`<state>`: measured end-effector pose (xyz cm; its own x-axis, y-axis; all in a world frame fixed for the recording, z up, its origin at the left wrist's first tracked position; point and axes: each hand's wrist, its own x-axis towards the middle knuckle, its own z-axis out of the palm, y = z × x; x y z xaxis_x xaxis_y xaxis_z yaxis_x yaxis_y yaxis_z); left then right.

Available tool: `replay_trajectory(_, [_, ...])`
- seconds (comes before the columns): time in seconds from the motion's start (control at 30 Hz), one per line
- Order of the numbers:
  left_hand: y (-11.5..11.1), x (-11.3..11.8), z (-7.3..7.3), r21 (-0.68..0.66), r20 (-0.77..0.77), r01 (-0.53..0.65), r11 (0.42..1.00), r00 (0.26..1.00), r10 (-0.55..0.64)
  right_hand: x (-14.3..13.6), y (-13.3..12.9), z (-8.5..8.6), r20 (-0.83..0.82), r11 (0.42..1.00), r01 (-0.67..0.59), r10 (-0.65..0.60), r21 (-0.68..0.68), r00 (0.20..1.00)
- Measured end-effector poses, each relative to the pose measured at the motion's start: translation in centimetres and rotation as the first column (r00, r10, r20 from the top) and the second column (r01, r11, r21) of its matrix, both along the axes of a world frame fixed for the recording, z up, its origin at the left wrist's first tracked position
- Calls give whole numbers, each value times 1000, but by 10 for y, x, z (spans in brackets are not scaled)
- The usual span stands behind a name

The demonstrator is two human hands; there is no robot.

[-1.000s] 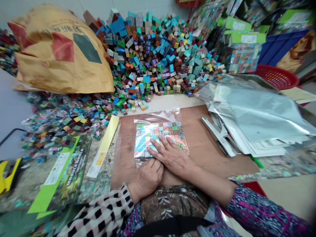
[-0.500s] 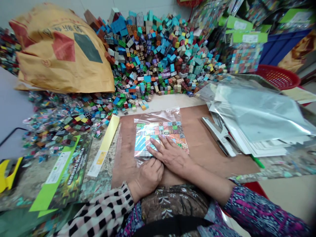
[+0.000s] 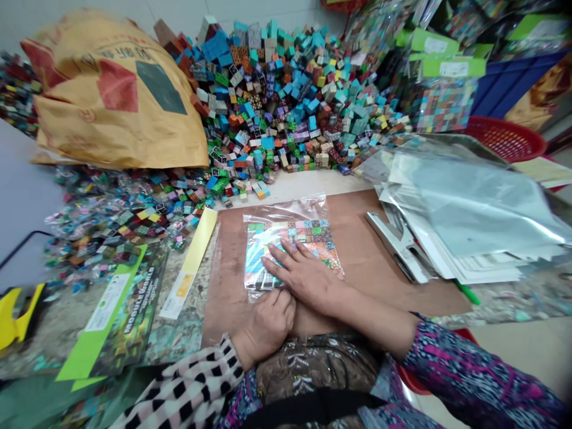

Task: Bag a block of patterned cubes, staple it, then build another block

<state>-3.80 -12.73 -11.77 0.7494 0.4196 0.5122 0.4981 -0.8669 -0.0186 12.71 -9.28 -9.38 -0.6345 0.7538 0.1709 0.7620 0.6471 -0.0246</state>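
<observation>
Right hand point(image 3: 308, 281) slid leftward on bag point(image 3: 292, 227).

Even, fairly bright, cool-toned indoor light appears to fall from above, leaving only soft shadow under the right hand point(image 3: 308, 280). White glare crosses the clear bag point(image 3: 286, 210) and streaks the plastic sleeves point(image 3: 482, 185). The middle is reasonably sharp; towards the edges, things stretch and soften, the yellow tool point(image 3: 9, 325) blurred, small print on the label strip point(image 3: 190, 265) unreadable. The lower right corner darkens.
</observation>
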Motion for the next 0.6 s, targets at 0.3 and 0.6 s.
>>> replay_trajectory(0.3, [-2, -1, 0, 33, -53, -29, 999, 998, 31, -6, 6, 7, 22, 999, -34, 34, -5, 999])
replay_trajectory(0.6, [0, 2, 1, 27, -46, -27, 999, 999, 28, -5, 8, 0, 7, 999, -51, 51, 1, 999])
